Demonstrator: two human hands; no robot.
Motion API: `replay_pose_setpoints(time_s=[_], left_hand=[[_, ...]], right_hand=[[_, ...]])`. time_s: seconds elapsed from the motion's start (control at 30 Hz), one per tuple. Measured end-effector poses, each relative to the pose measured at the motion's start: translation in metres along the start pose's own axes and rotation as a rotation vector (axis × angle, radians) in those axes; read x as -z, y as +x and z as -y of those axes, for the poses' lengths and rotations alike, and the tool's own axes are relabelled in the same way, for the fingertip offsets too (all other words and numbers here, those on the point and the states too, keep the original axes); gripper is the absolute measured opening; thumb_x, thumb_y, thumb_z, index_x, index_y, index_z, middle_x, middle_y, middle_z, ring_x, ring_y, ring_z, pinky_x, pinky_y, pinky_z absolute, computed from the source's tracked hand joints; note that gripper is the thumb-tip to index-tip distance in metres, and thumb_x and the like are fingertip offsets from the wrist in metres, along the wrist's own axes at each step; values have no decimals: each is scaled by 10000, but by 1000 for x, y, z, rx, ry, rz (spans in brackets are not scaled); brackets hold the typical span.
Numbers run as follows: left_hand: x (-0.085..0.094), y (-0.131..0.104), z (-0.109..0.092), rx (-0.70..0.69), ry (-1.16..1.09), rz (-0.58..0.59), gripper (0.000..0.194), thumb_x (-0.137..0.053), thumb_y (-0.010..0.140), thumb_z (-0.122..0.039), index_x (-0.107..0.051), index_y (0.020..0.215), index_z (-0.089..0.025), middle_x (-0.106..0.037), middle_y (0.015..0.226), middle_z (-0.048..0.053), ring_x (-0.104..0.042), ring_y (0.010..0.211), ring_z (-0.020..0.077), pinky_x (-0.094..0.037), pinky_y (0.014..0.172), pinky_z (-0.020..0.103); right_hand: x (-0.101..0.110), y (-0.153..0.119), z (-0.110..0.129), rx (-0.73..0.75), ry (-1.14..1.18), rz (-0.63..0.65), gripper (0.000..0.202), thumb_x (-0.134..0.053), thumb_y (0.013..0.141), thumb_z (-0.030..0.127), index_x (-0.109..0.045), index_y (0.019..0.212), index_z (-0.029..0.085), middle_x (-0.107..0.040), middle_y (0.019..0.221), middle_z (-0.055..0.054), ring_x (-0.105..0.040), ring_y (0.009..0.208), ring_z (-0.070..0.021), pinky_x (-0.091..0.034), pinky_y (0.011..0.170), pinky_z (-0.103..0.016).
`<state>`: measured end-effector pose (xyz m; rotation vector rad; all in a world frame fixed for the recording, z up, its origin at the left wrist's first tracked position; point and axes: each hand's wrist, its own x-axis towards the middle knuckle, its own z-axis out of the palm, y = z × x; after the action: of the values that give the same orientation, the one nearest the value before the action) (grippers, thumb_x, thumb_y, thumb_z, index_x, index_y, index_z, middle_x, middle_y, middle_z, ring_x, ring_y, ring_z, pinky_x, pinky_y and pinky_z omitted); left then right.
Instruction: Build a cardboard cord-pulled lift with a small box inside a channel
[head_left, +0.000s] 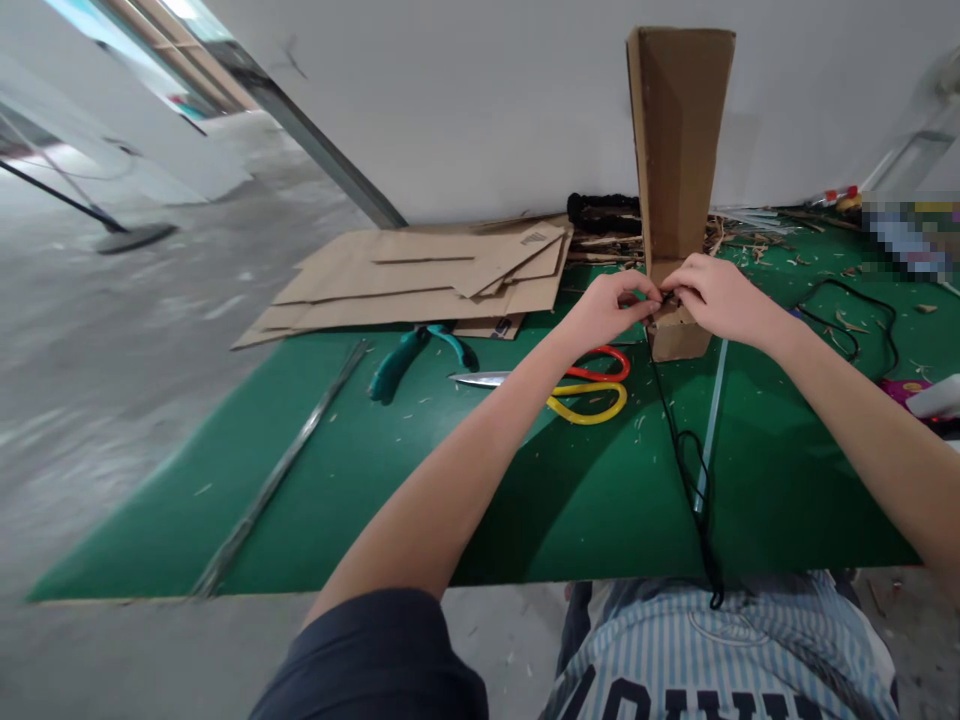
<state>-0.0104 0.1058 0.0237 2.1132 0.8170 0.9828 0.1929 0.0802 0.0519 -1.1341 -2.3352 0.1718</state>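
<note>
A tall folded cardboard piece [681, 140] stands upright on the green table, with a small cardboard base [679, 338] at its foot. My left hand [611, 310] and my right hand [712, 293] meet in front of its lower part. Both are closed in a pinch on a thin black cord [670, 410], close together and near the cardboard. From my fingers the cord runs down past the base and ends in a loose bundle hanging over the table's near edge. What the cord does between my fingertips is partly hidden.
Scissors with red and yellow handles [592, 402] lie under my left forearm, near teal pliers [401, 362]. Flat cardboard sheets [420, 270] are stacked behind. A bundle of thin wires [289, 455] lies left, a translucent stick [712, 425] near the cord, more black cord [892, 325] right.
</note>
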Motion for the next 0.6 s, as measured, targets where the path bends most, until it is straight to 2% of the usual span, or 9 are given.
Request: replay_pose_setpoints(time_s=[0.1,0.23,0.37,0.47,0.6], left_hand=[[5,1,1,-15,73,-1,57,-630,815,-173,-684,813,-155,-651,933,53,-612,817,132,-492,722,273],[11,2,-1,-11,143,43,75,-632,818,-200,-694,804,-159,-653,970,58,-610,864,146,-492,767,296],[17,3,-4,-25,224,105,96,-622,823,-214,-704,814,-165,-648,1017,70,-615,959,174,-501,876,341],[22,4,-5,-25,300,133,108,-627,819,-232,-713,827,-167,-636,1058,78,-601,1041,200,-492,938,371],[28,4,-5,-8,312,170,117,-625,814,-253,-710,821,-173,-640,1018,66,-607,1006,197,-498,923,364]], right_hand=[[3,1,0,41,-65,66,371,-395,935,124,-733,1086,119,-652,1050,-151,-614,934,-226,-455,874,-355],[3,1,2,54,-109,86,304,-434,952,147,-723,1046,128,-656,1025,-134,-612,963,-232,-448,875,-350],[7,-2,10,16,-280,108,286,-423,984,189,-683,1084,124,-642,1091,-139,-622,917,-226,-436,743,-323],[8,-4,16,-5,-431,120,291,-401,989,188,-666,1099,137,-644,1099,-135,-623,844,-223,-380,630,-319],[4,-4,12,-21,-388,88,283,-392,992,190,-660,1077,159,-647,1073,-119,-619,862,-223,-368,618,-315]])
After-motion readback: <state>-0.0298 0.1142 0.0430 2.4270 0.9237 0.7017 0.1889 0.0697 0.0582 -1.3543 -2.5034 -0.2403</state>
